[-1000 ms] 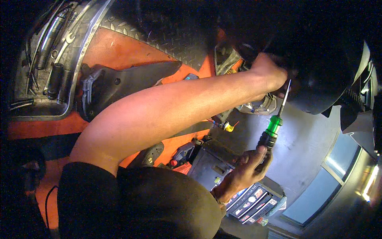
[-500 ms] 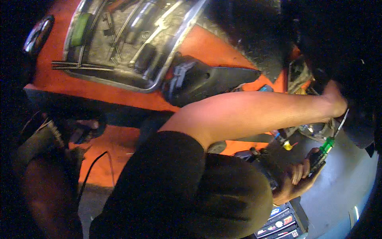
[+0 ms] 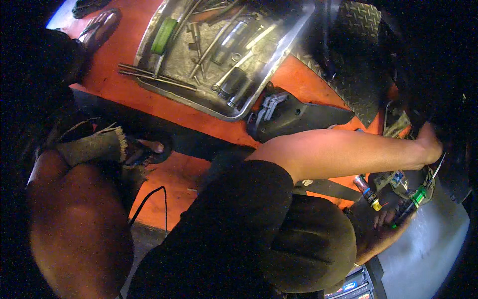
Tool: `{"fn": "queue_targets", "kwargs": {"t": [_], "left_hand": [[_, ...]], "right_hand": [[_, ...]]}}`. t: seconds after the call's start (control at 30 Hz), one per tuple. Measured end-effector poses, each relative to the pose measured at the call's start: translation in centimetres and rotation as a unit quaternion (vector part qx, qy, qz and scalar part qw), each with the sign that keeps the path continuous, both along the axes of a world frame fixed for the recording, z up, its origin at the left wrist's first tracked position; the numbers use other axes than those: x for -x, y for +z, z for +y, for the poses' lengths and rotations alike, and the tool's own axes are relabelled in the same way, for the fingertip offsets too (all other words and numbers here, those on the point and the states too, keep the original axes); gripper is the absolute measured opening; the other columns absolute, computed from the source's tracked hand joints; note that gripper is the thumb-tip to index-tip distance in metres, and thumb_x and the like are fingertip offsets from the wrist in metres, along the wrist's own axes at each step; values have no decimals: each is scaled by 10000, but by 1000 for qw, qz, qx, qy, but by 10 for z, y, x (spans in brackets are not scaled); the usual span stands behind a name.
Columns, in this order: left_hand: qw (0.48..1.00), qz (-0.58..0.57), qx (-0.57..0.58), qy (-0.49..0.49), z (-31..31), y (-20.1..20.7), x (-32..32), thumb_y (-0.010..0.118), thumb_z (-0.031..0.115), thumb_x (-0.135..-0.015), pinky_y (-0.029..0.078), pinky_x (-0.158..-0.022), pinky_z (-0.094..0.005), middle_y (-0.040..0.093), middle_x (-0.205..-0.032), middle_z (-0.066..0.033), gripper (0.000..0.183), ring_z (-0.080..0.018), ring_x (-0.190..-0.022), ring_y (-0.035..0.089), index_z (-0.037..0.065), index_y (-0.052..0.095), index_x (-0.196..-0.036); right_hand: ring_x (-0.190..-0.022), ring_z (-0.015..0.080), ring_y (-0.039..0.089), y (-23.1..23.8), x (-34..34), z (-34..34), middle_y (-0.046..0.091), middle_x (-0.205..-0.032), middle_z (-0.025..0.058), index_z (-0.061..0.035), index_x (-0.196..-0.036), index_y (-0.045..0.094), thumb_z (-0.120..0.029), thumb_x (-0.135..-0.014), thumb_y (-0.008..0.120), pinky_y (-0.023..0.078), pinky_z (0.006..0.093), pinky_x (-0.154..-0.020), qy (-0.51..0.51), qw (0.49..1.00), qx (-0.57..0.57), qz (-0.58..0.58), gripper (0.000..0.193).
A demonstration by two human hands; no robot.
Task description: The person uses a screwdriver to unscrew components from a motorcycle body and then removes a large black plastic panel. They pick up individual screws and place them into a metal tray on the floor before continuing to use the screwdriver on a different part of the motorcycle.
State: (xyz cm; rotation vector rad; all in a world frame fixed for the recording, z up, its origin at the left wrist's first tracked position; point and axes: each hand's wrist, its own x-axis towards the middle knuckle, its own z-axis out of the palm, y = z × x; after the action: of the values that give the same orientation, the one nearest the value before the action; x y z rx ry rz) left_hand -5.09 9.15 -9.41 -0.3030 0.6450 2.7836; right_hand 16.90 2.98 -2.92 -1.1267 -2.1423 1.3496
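Neither my left hand nor my right hand shows in the head view. The arms seen here appear to belong to a co-worker, whose brown cap (image 3: 311, 244) and black shirt (image 3: 224, 219) fill the lower middle. One bare arm (image 3: 343, 152) of theirs stretches to the right, its hand lost in shadow. Beyond the cap, the co-worker's other hand (image 3: 386, 222) is closed around a green-handled screwdriver (image 3: 419, 195), whose thin shaft points up and right. Near that hand lies a small dark bottle (image 3: 368, 192) with a yellow top.
A metal tray (image 3: 219, 113) with wrenches and other tools rests on an orange-red surface (image 3: 107, 65). Beside it lies a black moulded part (image 3: 303, 119). Tread plate (image 3: 366, 17) shows at upper right. A bare limb (image 3: 82, 229), apparently a leg, occupies the lower left.
The view has shifted, so the tray and the co-worker's sleeve sit farther right and lower. The co-worker's hand still grips the screwdriver. More of the bare limb at lower left shows.
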Motion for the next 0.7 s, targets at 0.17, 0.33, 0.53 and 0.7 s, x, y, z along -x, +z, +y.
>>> {"fn": "queue_targets", "kwargs": {"t": [0.17,0.33,0.53,0.7], "left_hand": [[964,116,177,-163,-127,-13,-63,677,189,-791,479,-855,-362,623,-1110,-179,437,-287,-1033,597,9,557,-1170],[841,194,502,46,-269,-101,-128,653,230,-838,530,-680,-341,691,-872,-132,238,-223,-762,681,80,674,-1021],[542,103,834,33,-383,-181,-193,586,91,-787,485,-685,-382,641,-909,-54,132,-279,-833,598,112,656,-898],[396,161,904,23,-412,-203,-194,571,124,-774,376,-888,-422,563,-1121,-13,213,-285,-1095,457,155,666,-962]], "right_hand": [[-439,61,374,19,-13,61,409,-551,-21,-29,-1173,507,-474,-958,404,292,153,-373,242,802,541,74,504],[-973,251,584,1,-1,14,557,-1196,174,45,-1247,467,-298,-937,543,468,313,-876,95,936,-320,-108,468],[-893,227,596,-9,13,-4,587,-1080,158,72,-1156,508,-202,-922,573,572,357,-662,186,918,-350,13,366],[-981,254,580,-1,11,10,583,-1114,162,51,-1216,505,-274,-946,516,461,312,-841,260,886,-384,-26,422]]}}
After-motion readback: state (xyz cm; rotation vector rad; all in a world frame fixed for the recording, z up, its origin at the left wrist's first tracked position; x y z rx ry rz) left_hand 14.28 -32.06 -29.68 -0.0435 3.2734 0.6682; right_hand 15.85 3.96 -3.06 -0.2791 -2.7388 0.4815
